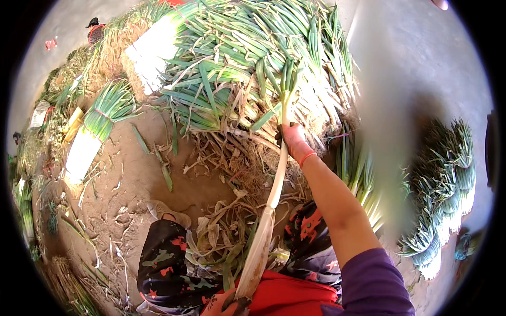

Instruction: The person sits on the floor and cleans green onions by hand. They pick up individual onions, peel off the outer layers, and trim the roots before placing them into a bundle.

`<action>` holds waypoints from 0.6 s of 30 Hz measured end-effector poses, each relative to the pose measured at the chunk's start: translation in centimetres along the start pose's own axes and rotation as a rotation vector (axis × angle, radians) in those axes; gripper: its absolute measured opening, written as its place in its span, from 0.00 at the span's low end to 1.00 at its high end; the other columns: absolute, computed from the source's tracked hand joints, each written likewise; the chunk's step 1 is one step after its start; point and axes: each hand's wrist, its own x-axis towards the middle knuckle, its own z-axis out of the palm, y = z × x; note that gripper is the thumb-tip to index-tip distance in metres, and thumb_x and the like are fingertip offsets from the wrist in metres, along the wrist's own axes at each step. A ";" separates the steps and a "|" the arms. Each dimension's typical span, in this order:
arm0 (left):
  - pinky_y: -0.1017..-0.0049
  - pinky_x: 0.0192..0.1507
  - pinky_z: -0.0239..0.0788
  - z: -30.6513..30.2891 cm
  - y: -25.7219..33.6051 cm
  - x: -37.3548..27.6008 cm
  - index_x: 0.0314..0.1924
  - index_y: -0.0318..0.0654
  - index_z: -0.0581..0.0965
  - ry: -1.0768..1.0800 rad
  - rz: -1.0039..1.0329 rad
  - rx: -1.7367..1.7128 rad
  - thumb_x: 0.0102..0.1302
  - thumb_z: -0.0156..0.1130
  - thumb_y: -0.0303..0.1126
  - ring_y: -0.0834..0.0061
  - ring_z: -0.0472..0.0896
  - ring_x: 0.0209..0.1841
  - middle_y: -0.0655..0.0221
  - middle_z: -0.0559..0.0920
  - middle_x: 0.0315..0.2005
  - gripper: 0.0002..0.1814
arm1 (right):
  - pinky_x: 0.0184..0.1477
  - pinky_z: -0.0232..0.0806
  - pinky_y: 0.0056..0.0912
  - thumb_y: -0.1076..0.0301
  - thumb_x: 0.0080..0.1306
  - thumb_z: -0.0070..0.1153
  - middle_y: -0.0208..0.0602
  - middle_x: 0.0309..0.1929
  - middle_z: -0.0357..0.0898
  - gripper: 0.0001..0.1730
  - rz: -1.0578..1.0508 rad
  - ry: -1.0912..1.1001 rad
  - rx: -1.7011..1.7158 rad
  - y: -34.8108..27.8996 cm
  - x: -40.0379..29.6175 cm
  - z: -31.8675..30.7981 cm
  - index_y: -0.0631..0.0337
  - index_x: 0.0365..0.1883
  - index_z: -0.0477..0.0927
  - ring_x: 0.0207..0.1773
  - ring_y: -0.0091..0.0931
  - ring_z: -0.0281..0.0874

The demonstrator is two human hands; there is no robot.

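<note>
A long Welsh onion stretches up the middle of the view, from my lap towards the heap in front of me. My right hand, with dark coverings on some fingers and an orange band at the wrist, is closed around the pale stalk just below its green leaves. At the bottom edge my left hand grips the lower end, where dry brownish skin sheathes the stalk. The root end is hidden. Beyond my right hand lies a big heap of untrimmed onions, their roots facing me.
Shed leaves and skins litter the soil between my legs. A tied bundle of onions rests at the left. More bundles stand at the right. A blurred pale upright shape covers part of the right side. Another person is at the far left.
</note>
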 end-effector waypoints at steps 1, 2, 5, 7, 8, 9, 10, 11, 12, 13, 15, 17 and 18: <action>0.74 0.45 0.65 -0.3 -1.2 -1.1 0.50 0.31 0.71 0.033 0.293 0.138 0.61 0.50 0.24 0.70 0.76 0.43 0.59 0.77 0.41 0.16 | 0.20 0.68 0.28 0.67 0.59 0.48 0.38 0.21 0.75 0.14 0.020 0.036 -0.074 -0.5 -0.7 -0.6 0.67 0.40 0.71 0.17 0.26 0.71; 0.74 0.45 0.65 -1.2 -2.9 -2.2 0.49 0.31 0.71 0.076 0.595 0.298 0.61 0.50 0.24 0.70 0.75 0.43 0.58 0.77 0.42 0.15 | 0.21 0.69 0.27 0.66 0.61 0.47 0.38 0.23 0.75 0.16 0.033 0.071 -0.125 -1.5 -1.0 -1.6 0.67 0.44 0.70 0.19 0.25 0.72; 0.70 0.47 0.64 -2.7 -6.7 -0.2 0.46 0.31 0.73 0.344 0.428 0.472 0.59 0.53 0.26 0.63 0.73 0.46 0.55 0.74 0.45 0.14 | 0.23 0.74 0.24 0.65 0.64 0.44 0.37 0.26 0.73 0.18 -0.018 0.017 -0.123 -0.8 0.1 -5.0 0.66 0.49 0.67 0.22 0.22 0.72; 0.66 0.44 0.66 -4.4 -5.0 3.4 0.48 0.30 0.70 0.337 0.366 0.828 0.57 0.56 0.34 0.62 0.76 0.42 0.54 0.76 0.40 0.21 | 0.24 0.74 0.24 0.64 0.64 0.45 0.37 0.27 0.73 0.21 0.005 -0.057 -0.157 -1.2 -1.5 -2.3 0.68 0.51 0.66 0.24 0.23 0.73; 0.59 0.38 0.66 -4.7 -2.1 4.9 0.41 0.30 0.70 0.404 0.354 1.030 0.52 0.58 0.37 0.56 0.74 0.37 0.51 0.75 0.36 0.20 | 0.23 0.73 0.24 0.62 0.63 0.46 0.39 0.29 0.74 0.23 0.012 -0.002 -0.259 -1.3 -2.2 -2.0 0.69 0.52 0.64 0.25 0.24 0.74; 0.60 0.42 0.65 -4.7 -0.9 5.8 0.45 0.30 0.70 0.491 0.281 1.074 0.53 0.59 0.36 0.55 0.73 0.41 0.51 0.74 0.39 0.21 | 0.29 0.75 0.28 0.60 0.63 0.46 0.42 0.31 0.74 0.25 -0.014 -0.080 -0.167 -0.9 -2.6 -1.0 0.68 0.54 0.63 0.27 0.28 0.76; 0.61 0.46 0.65 -4.7 0.1 7.0 0.48 0.30 0.70 0.576 0.216 1.115 0.54 0.60 0.36 0.55 0.73 0.45 0.51 0.74 0.42 0.23 | 0.27 0.71 0.27 0.63 0.62 0.47 0.40 0.31 0.75 0.23 -0.074 -0.024 -0.215 -0.6 -2.8 -0.3 0.68 0.52 0.65 0.27 0.26 0.74; 0.62 0.50 0.64 -4.6 1.1 8.2 0.51 0.30 0.70 0.663 0.150 1.151 0.55 0.61 0.35 0.54 0.72 0.48 0.52 0.74 0.45 0.25 | 0.26 0.67 0.26 0.65 0.60 0.47 0.39 0.31 0.76 0.21 -0.132 0.032 -0.263 -0.5 -3.2 0.1 0.68 0.50 0.67 0.26 0.24 0.73; 0.61 0.48 0.64 -4.3 2.1 9.5 0.50 0.31 0.70 0.706 0.304 1.059 0.54 0.61 0.36 0.53 0.72 0.47 0.51 0.73 0.43 0.25 | 0.28 0.67 0.27 0.66 0.60 0.47 0.39 0.30 0.75 0.23 -0.144 0.028 -0.200 -1.0 -4.3 0.5 0.68 0.52 0.66 0.27 0.24 0.73; 0.60 0.47 0.64 -3.5 3.0 10.9 0.48 0.31 0.70 0.742 0.457 0.964 0.53 0.61 0.38 0.52 0.72 0.45 0.51 0.73 0.42 0.25 | 0.29 0.67 0.29 0.66 0.60 0.47 0.39 0.29 0.75 0.25 -0.154 0.023 -0.139 -1.4 -5.3 0.5 0.69 0.54 0.64 0.27 0.25 0.73; 0.59 0.46 0.64 -1.2 4.4 13.6 0.49 0.31 0.68 0.755 0.678 0.813 0.52 0.60 0.39 0.51 0.71 0.44 0.50 0.73 0.41 0.27 | 0.38 0.74 0.33 0.57 0.65 0.44 0.45 0.34 0.72 0.32 -0.008 -0.102 -0.109 -3.4 -8.2 1.4 0.62 0.62 0.52 0.34 0.34 0.77; 0.58 0.46 0.65 2.4 5.7 16.5 0.54 0.31 0.65 0.711 0.846 0.730 0.53 0.60 0.38 0.51 0.73 0.43 0.50 0.74 0.41 0.30 | 0.42 0.73 0.35 0.59 0.64 0.45 0.47 0.37 0.72 0.33 -0.008 -0.090 -0.173 -4.4 -10.5 2.0 0.62 0.63 0.50 0.37 0.35 0.76; 0.58 0.44 0.67 4.1 6.2 17.8 0.56 0.31 0.64 0.689 0.935 0.701 0.54 0.59 0.37 0.52 0.75 0.40 0.50 0.75 0.40 0.31 | 0.45 0.71 0.36 0.60 0.63 0.47 0.50 0.41 0.73 0.33 -0.095 0.008 -0.181 -2.6 -9.4 2.4 0.63 0.62 0.53 0.39 0.36 0.76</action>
